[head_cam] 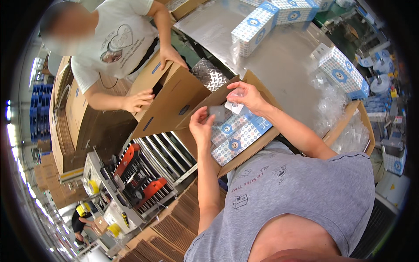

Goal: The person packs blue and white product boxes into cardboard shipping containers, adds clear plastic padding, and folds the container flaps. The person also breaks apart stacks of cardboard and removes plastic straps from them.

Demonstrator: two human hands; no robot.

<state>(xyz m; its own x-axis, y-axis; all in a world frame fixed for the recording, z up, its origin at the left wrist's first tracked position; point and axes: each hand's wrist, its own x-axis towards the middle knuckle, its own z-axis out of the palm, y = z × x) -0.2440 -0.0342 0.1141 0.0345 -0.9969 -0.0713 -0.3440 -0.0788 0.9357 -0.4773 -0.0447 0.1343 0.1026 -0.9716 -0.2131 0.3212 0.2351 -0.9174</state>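
Note:
My left hand (pixel 201 126) is over the near left part of an open cardboard carton (pixel 226 168), fingers curled. A blurred, translucent square piece (pixel 217 113) is at its fingertips; whether they grip it is unclear. My right hand (pixel 245 97) pinches a small clear plastic piece with a white part (pixel 233 107) above the carton's far side. Inside the carton, white boxes with a blue pattern (pixel 236 144) lie side by side, each with a round blue emblem. My right forearm crosses the carton's right flap.
A co-worker (pixel 114 49) at the left handles another open carton (pixel 176 101) touching mine. Patterned boxes (pixel 255 28) stand on the metal table (pixel 278 65). Clear plastic pieces (pixel 330 101) pile at its right. A roller conveyor (pixel 170 147) with red-and-black tape sealers (pixel 140 180) and flattened cardboard (pixel 176 226) lie lower left.

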